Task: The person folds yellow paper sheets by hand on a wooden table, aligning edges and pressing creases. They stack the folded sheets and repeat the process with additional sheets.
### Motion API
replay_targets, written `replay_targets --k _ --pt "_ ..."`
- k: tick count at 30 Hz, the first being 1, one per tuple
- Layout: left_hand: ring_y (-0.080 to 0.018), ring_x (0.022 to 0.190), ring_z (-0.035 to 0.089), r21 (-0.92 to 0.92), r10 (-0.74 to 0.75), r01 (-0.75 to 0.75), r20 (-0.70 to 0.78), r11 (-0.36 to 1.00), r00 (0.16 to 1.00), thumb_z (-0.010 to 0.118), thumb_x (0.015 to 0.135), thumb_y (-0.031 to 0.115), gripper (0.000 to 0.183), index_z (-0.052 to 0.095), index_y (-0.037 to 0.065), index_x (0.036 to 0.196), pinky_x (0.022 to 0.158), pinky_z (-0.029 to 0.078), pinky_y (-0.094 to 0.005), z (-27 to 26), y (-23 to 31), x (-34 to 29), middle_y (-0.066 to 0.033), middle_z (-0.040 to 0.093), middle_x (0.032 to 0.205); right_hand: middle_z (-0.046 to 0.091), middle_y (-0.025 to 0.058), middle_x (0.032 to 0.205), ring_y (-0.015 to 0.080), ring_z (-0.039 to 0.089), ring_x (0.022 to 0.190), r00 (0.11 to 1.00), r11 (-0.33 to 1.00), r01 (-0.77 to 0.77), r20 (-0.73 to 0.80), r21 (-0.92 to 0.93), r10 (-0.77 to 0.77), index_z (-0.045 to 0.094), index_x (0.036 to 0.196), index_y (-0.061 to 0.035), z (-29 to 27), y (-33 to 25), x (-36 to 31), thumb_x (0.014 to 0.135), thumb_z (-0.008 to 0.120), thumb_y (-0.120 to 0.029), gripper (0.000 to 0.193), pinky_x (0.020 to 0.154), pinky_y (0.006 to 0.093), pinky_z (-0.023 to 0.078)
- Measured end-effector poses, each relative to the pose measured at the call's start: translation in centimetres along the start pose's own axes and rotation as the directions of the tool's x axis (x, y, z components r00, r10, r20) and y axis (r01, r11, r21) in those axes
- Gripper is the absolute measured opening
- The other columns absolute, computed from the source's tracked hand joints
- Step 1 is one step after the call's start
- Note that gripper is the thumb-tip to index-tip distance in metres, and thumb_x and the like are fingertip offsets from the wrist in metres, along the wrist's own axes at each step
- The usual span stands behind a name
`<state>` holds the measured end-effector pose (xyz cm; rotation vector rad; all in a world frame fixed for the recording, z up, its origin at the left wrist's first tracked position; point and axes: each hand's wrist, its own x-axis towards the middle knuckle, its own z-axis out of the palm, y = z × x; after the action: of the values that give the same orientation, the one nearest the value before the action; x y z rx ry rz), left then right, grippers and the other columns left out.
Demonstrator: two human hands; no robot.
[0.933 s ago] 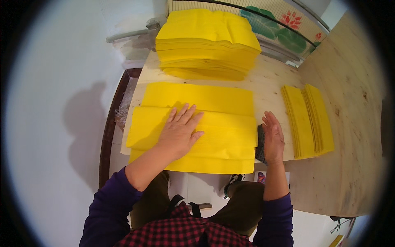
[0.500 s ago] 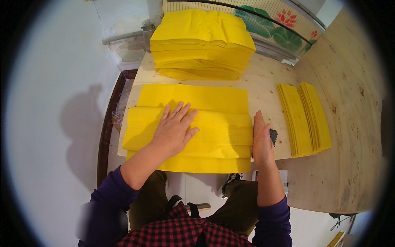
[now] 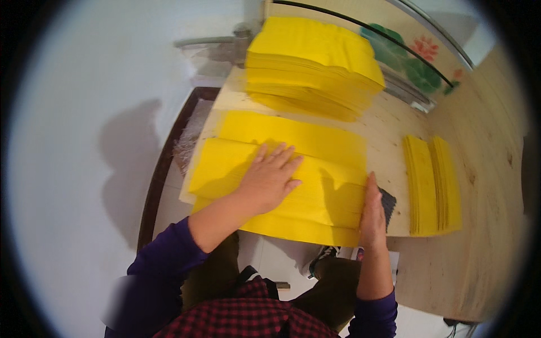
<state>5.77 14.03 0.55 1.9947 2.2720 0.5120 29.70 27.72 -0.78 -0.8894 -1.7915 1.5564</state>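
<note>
Flat on a folded yellow fabric piece [image 3: 332, 186], my left hand [image 3: 270, 179] rests with its fingers spread. Under it lies a wider yellow sheet [image 3: 293, 132], its far part showing beyond the fold and its near edge overhanging the table front. My right hand [image 3: 372, 214] stands on edge against the right end of the fabric, fingers straight and together, palm toward it. A dark grey piece with a zigzag edge [image 3: 388, 204] shows just right of that hand; whether the hand touches it I cannot tell.
A tall stack of yellow fabric [image 3: 310, 67] stands at the back of the pale wooden table [image 3: 389, 118]. Two narrow folded yellow bundles [image 3: 431, 186] lie side by side at the right, near an upright wooden panel [image 3: 490, 208]. A white wall [image 3: 67, 141] borders the left.
The whole view has turned and shifted, so everything sits further right and tilted. My left hand keeps its place on the fabric, and the right hand remains at its right end.
</note>
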Motion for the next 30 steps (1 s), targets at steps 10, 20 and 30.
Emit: replay_targets --k 10,20,30 --pt "-0.0295 0.144 0.025 -0.048 0.006 -0.008 -0.045 0.999 0.999 0.047 0.098 0.038 0.055 0.04 0.007 0.143 0.119 0.009 -0.0499 0.8 -0.4 -0.2 -0.0164 0.035 0.151 0.012 0.0169 0.16 0.0277 0.015 0.147 0.999 0.999 -0.043 -0.005 -0.022 0.042 0.013 0.152 0.0016 0.2 0.5 -0.5 0.102 0.022 -0.055 0.076 0.118 0.0368 0.013" --pt "-0.0309 0.142 0.028 -0.062 -0.016 0.011 -0.079 0.998 0.997 0.049 0.097 0.037 0.053 0.044 0.007 0.14 0.118 0.013 -0.0515 0.0 -0.6 -0.3 -0.0164 0.038 0.149 0.014 0.0172 0.159 0.0285 0.017 0.146 0.994 0.997 -0.075 -0.076 0.015 0.076 0.015 0.152 0.001 -0.6 0.3 0.2 0.103 0.025 -0.053 0.074 0.118 0.0379 0.016" --pt "-0.0273 0.143 0.028 0.01 -0.086 0.086 0.002 0.996 0.996 0.048 0.098 0.033 0.05 0.043 0.01 0.142 0.119 0.012 -0.049 -1.4 -2.6 -1.0 -0.0131 0.037 0.151 0.007 0.0188 0.16 0.0295 0.011 0.148 0.996 0.998 -0.037 -0.08 0.051 0.042 0.01 0.152 0.0012 -0.6 -0.8 2.0 0.102 0.021 -0.056 0.077 0.119 0.0384 0.011"
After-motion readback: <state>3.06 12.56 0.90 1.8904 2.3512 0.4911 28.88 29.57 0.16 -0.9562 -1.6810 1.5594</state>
